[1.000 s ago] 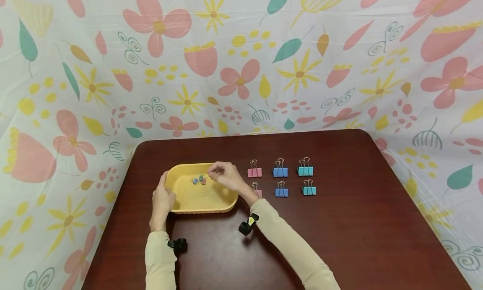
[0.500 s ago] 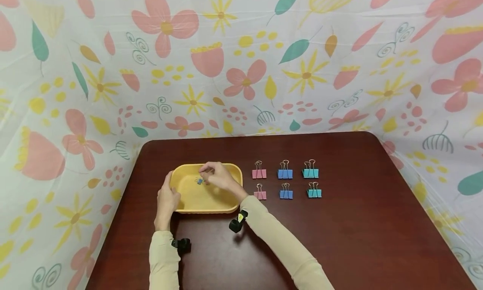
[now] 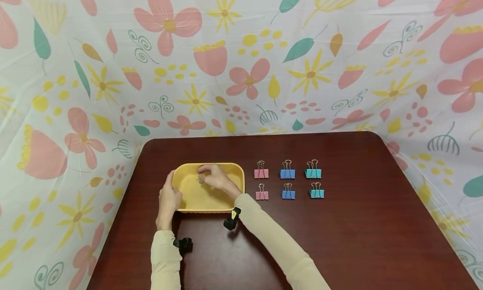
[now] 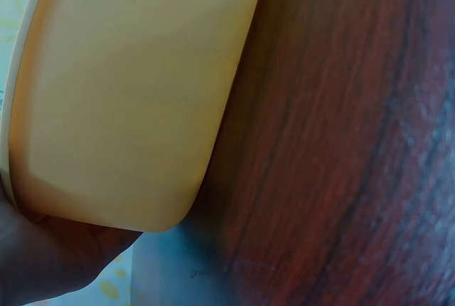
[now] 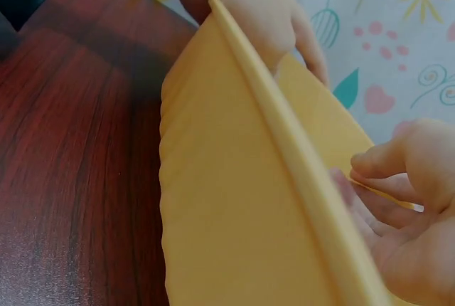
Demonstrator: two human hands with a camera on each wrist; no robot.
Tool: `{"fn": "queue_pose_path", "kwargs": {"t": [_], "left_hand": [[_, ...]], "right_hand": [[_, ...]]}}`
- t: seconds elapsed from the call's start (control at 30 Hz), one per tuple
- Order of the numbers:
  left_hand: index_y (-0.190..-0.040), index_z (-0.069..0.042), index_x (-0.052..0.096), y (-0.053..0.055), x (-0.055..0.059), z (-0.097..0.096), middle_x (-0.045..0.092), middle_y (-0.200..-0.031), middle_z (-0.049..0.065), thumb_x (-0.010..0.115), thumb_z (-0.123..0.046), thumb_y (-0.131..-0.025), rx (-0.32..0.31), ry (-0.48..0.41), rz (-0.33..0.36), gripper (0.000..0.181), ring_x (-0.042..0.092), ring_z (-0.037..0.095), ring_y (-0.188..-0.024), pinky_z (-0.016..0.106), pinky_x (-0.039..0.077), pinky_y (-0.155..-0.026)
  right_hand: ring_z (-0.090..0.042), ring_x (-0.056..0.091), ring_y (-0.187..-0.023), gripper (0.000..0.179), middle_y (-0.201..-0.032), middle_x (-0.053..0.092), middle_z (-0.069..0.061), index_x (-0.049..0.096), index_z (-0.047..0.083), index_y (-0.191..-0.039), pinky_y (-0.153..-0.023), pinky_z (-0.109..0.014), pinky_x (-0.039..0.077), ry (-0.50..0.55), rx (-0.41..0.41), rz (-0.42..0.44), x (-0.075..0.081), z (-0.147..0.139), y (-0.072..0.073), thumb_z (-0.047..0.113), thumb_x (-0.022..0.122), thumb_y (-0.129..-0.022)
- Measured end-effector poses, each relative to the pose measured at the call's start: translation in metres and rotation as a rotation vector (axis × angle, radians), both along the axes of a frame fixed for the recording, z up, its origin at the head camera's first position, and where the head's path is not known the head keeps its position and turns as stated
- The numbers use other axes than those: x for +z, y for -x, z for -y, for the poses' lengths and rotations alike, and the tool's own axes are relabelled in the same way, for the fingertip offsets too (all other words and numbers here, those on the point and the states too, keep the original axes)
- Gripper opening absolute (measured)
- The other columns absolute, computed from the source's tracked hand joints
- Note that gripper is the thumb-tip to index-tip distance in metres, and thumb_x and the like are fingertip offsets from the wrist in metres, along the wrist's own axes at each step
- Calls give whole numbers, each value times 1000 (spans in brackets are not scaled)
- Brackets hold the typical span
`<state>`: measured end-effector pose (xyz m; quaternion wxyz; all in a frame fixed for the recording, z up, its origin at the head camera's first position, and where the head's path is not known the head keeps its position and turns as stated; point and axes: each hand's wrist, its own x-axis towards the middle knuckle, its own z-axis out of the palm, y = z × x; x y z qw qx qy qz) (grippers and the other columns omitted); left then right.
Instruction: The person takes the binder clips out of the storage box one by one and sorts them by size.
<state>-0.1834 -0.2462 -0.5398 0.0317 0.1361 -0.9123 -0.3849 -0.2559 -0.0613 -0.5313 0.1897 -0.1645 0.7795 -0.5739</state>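
A yellow plastic tray (image 3: 211,202) sits on the table. My left hand (image 3: 168,199) grips its left end, thumb over the rim and fingers outside; the left wrist view shows this hand (image 4: 53,260) against the tray's end. My right hand (image 3: 216,177) reaches into the tray with bent fingers, over a small cluster of binder clips (image 3: 199,180), mostly covered by the hand. In the right wrist view the right hand (image 5: 419,206) has thumb and fingertips close together. The fingertips are partly behind the tray wall, and whether a clip is between them cannot be seen.
To the tray's right, larger binder clips stand in two rows: pink ones (image 3: 261,173) (image 3: 262,195), blue ones (image 3: 287,173) (image 3: 288,194) and teal ones (image 3: 313,173) (image 3: 317,193). A dark wooden table (image 3: 358,223) lies beneath, with a flowered cloth (image 3: 249,42) behind it.
My right hand has moved left and down into the tray, covering the small clips that showed before. The left hand keeps its grip on the tray. The head view has shifted slightly.
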Motion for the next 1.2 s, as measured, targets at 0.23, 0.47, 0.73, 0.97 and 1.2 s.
{"fn": "queue_pose_path", "kwargs": {"t": [0.23,0.47,0.73,0.97,1.2], "left_hand": [[-157,-17,35,0,0,-2,57,-136,32,40,1,-97,3,-5,-12,63,61,46,-102,59,47,-85],[-157,-18,34,-1,0,-2,57,-136,32,40,0,-98,3,-13,1,63,61,44,-99,57,47,-84],[-158,-15,34,-1,-2,-1,55,-140,31,39,1,-97,6,-15,-7,63,60,47,-106,59,47,-89],[-158,-14,34,0,0,1,54,-140,33,39,1,-96,4,-16,-1,63,60,44,-99,58,47,-85],[-159,-16,32,0,0,2,52,-144,30,37,0,-97,0,-29,15,64,57,43,-103,57,46,-89]], "right_hand": [[-32,75,-88,26,-109,75,-20,71,-6,-119,-63,-21,53,-30,-27,-18,-5,2,0,1,65,-95],[-22,72,-67,23,-88,76,-14,75,0,-116,-60,-28,58,-105,15,-27,-9,6,-3,3,66,-94],[-19,72,-63,7,-75,74,-13,78,-1,-93,-56,-23,55,-129,-7,-15,-9,6,-4,0,72,-90],[-25,73,-66,9,-78,76,-16,78,-4,-94,-60,-31,59,-45,-11,-20,-1,2,0,2,72,-91],[-22,72,-71,11,-83,78,-11,80,2,-96,-57,-24,51,-46,-15,-86,11,-6,-1,9,74,-91]]}}
